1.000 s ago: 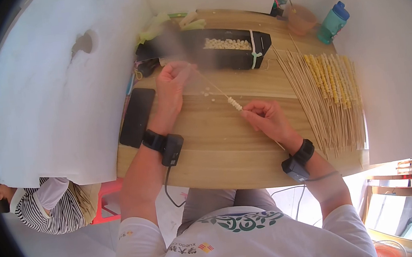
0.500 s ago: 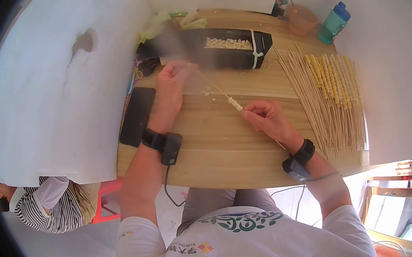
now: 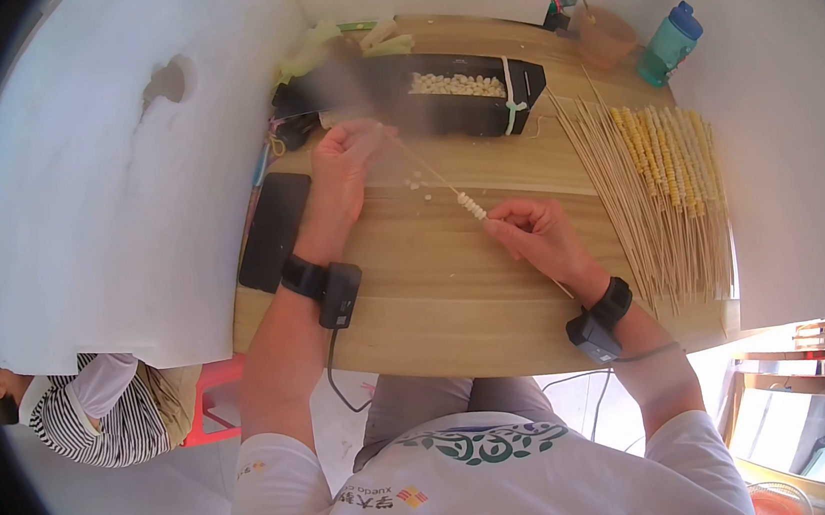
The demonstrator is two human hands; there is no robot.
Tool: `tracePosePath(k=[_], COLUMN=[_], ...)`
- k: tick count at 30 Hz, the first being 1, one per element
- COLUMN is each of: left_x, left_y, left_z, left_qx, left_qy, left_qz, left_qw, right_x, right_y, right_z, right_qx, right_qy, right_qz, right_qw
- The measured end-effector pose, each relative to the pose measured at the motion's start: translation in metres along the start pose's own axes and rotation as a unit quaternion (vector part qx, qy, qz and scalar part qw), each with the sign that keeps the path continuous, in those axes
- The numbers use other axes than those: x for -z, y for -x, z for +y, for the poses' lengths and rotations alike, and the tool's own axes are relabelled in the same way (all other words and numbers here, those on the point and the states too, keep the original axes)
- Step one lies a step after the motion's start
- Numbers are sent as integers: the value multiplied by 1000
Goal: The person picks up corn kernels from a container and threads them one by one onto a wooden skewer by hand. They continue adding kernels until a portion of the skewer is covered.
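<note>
Thin pale wooden stick (image 3: 430,169) slants above the pale wooden surface (image 3: 418,307), a short row of small cream pieces (image 3: 470,205) partway along, its far stretch bare. Left hand (image 3: 338,170): fingers closed on far end; blur hides any piece there. Right hand (image 3: 544,242): fingers pinch just below the row. At right, many sticks bear yellow and cream rows (image 3: 663,156), bare lower lengths fanned nearer. Far side: long black box (image 3: 491,125) holding loose cream pieces (image 3: 460,86), partly blurred; teal plastic bottle (image 3: 669,45) beyond sticks, out of the hands' way.
</note>
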State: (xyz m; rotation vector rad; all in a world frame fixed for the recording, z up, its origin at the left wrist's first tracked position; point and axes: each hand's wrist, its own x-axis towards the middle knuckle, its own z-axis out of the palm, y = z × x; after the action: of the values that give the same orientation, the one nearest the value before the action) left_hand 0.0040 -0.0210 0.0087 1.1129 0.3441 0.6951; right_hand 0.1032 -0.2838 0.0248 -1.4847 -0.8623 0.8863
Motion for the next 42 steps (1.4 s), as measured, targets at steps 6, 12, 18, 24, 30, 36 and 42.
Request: tracePosePath(k=[6, 12, 18, 24, 30, 36, 42], left_x=[-2, -3, -2, -1, 4, 9, 10], left_y=[1, 3, 2, 2, 2, 0, -1], left_z=[1, -1, -1, -1, -3, -2, -2], left_qx=[-1, -29, -46, 10, 60, 126, 136], left_qy=[-14, -53, -59, 33, 81, 143, 151], left_qz=[1, -3, -15, -15, 7, 12, -9], left_qw=[1000, 998, 997, 999, 995, 982, 979], right_x=[1, 1, 1, 1, 1, 1, 1], right_y=[0, -1, 0, 0, 0, -1, 0], right_z=[-1, 2, 0, 2, 3, 5, 2], right_qx=[0, 2, 6, 24, 24, 23, 19], right_qy=[9, 7, 0, -5, -6, -8, -5], right_qz=[0, 0, -6, -1, -1, -1, 4], right_qw=[1000, 1000, 1000, 1000, 1000, 1000, 1000])
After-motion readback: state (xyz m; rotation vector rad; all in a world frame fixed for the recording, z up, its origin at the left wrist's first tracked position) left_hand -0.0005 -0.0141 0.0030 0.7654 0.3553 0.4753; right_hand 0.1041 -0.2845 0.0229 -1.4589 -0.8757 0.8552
